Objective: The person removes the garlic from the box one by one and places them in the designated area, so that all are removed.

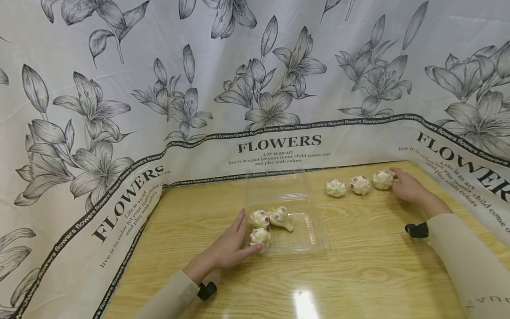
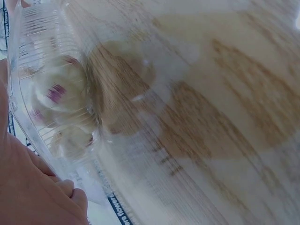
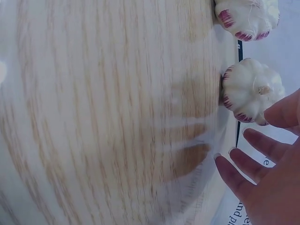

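Note:
A clear plastic box (image 1: 308, 237) stands with its lid folded back on the table. My left hand (image 1: 227, 248) holds its near left corner, thumb along the front and fingers along the left side; the left wrist view shows curled fingertips against the box wall. Inside, at the left, lie a garlic bulb (image 1: 260, 219), a second bulb (image 1: 259, 237) by my thumb, and one with a stem (image 1: 281, 218). My right hand (image 1: 410, 188) is at the rightmost garlic bulb (image 3: 253, 89), its thumb at the bulb's edge and its other fingers spread apart from it.
Two more garlic bulbs, one in the middle (image 1: 360, 185) and one at the left (image 1: 336, 188), form a row with the rightmost one. A flower-printed curtain (image 1: 279, 155) borders the wooden table (image 1: 358, 274) at the back and sides. The raised lid (image 1: 276, 188) leans toward the back.

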`<state>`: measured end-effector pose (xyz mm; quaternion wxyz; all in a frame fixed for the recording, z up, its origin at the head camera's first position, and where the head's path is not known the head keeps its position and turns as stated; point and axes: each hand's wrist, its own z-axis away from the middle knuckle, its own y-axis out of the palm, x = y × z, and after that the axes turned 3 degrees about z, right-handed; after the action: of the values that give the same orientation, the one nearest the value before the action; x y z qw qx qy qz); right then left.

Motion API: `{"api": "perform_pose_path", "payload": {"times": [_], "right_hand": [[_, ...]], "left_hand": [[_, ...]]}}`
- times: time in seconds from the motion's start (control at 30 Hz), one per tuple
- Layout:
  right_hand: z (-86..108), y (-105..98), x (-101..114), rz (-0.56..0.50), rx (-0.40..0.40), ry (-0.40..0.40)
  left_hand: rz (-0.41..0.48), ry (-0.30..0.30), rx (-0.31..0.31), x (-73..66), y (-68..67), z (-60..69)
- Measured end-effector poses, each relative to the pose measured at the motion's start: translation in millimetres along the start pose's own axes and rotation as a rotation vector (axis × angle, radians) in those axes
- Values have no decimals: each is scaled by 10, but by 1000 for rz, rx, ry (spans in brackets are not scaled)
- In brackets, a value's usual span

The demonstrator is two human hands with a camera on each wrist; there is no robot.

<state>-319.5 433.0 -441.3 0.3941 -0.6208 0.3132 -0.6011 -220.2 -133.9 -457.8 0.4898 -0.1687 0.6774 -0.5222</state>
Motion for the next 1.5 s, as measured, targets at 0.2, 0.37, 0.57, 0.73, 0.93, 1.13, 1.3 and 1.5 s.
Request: {"api": "perform_pose_path", "payload": {"times": [0.2,0.37,0.57,0.73,0.93,1.13,1.3,1.5], "right_hand": [[43,-37,-6,11,-10,4],[107,-59,-34,30,-30,-19],[165,-62,-16,62,-62,-57],[208,-53,112,85,-119,-124],[280,-9,411,73,-138,-166],[333,36,717,54,-115,-198],[368,103,934,42,-98,-220],[420,231,1154,22,-87,-258]], "left_hand": [[3,-3,2,-16,-12,3],[-4,-2,2,-14,-7,0],[-6,-5,-1,0,5,-7],[-6,-7,0,14,10,-6],[-7,7,-7,14,3,-11],[-16,16,-11,24,-1,-17],[-10,15,-11,38,14,-17],[-10,12,-14,39,28,-17]]}}
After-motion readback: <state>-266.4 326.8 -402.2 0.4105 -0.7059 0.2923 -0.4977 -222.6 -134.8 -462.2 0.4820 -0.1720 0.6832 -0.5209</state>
